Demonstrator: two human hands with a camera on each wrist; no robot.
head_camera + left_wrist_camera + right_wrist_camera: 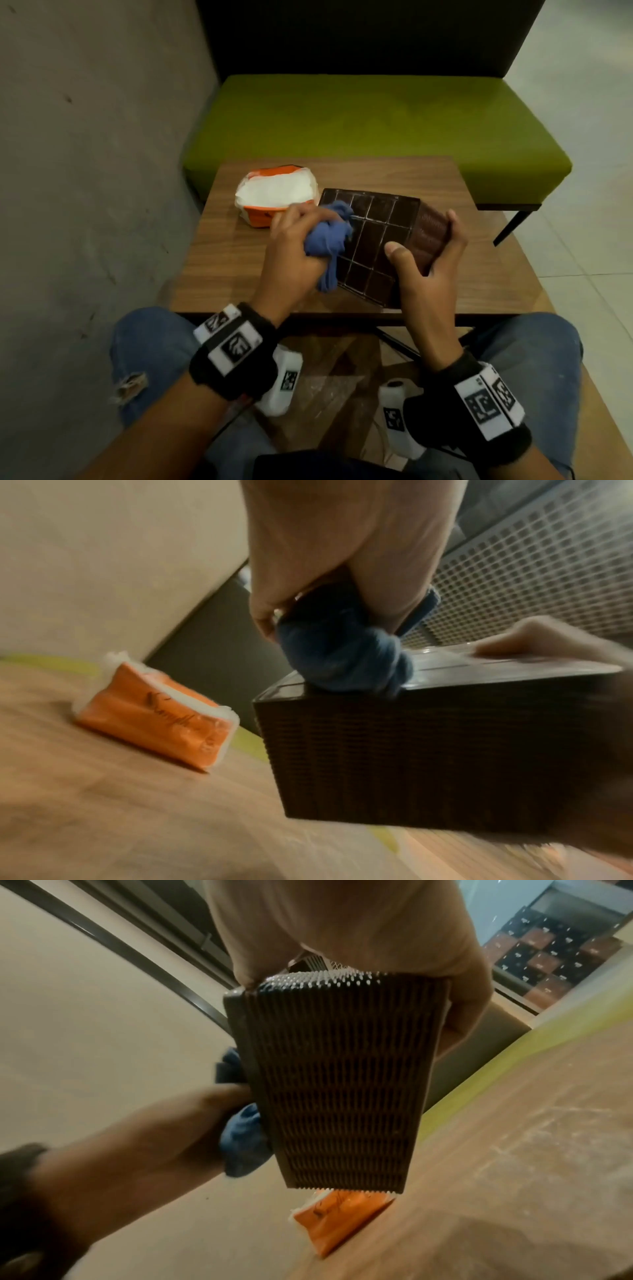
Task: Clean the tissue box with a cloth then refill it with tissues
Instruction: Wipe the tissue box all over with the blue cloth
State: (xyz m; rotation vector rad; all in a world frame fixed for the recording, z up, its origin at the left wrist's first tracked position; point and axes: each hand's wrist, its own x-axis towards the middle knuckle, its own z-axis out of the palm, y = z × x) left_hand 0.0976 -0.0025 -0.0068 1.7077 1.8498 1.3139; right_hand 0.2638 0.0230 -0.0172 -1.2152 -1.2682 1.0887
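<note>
A dark brown tissue box (373,240) with a gridded face and ribbed sides is tilted up above the wooden table (222,253). My right hand (424,257) grips its ribbed right end, thumb on the gridded face. My left hand (294,250) holds a bunched blue cloth (329,236) and presses it against the box's left part. In the left wrist view the cloth (342,656) sits on the box (428,750) at its top edge. In the right wrist view the ribbed side of the box (339,1083) fills the middle, with the cloth (240,1137) at its left.
An orange pack of white tissues (274,197) lies on the table just behind my left hand. A green bench (376,116) stands beyond the table. A grey wall (85,154) runs along the left. My knees are below the table's near edge.
</note>
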